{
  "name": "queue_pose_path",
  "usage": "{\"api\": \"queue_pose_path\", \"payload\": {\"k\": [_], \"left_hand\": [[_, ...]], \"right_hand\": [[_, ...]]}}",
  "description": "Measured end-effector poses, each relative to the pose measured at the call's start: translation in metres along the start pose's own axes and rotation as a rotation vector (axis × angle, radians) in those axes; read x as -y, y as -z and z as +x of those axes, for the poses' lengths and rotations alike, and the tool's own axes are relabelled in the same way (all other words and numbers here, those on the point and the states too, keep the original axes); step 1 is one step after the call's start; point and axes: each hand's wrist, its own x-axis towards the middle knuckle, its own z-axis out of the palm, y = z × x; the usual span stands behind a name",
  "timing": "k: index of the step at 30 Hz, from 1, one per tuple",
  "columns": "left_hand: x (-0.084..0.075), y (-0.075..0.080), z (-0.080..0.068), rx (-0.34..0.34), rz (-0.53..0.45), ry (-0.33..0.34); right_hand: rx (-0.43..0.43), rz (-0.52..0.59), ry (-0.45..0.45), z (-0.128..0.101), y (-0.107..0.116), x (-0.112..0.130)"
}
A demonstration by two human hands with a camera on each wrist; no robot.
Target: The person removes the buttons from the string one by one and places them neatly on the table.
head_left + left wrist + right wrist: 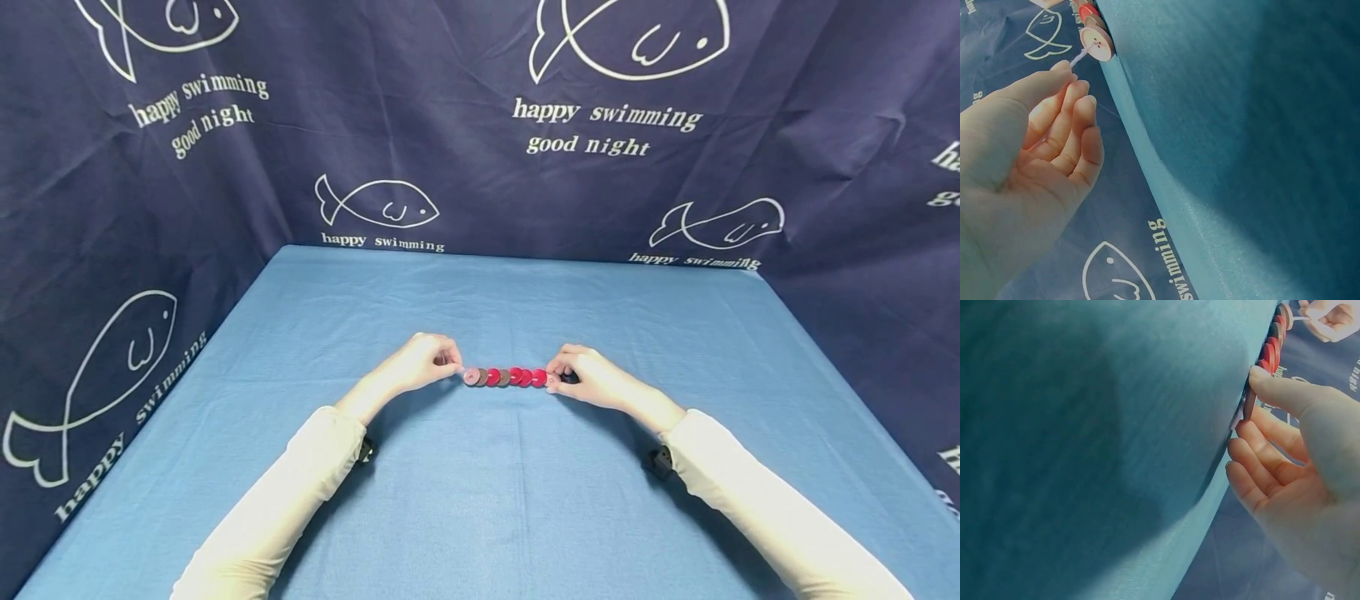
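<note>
Navy backdrop cloth (480, 167) w/ fish outlines reads "happy swimming good night".

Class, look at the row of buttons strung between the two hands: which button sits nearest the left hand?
The pale pink button at the row's left end, beside the left hand pinching the string. Its neighbours are red or dark.

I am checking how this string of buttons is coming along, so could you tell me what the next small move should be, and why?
Probably ease both hands slightly apart to tauten the thread. The left hand pinches the pale thread just beyond the pink end button, the right hand grips the far end of the button row, and the buttons overlap unevenly on the blue table.
</note>
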Motion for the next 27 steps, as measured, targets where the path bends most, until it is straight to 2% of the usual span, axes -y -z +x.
{"api": "queue_pose_path", "payload": {"k": [7,17,27], "left_hand": [[0.0010,-0.0018,0.0023,0.004,0.012,-0.008],[0.0014,-0.0036,0.0001,0.014,0.013,0.010],[-0.0011,-0.0019,0.0000,0.003,-0.005,0.011]], "right_hand": [[-0.031,0.010,0.009,-0.0035,0.0012,-0.0019],[0.016,0.040,-0.029,-0.0028,0.0024,-0.0022],[0.013,0.045,-0.039,-0.0055,0.0076,-0.0033]]}}
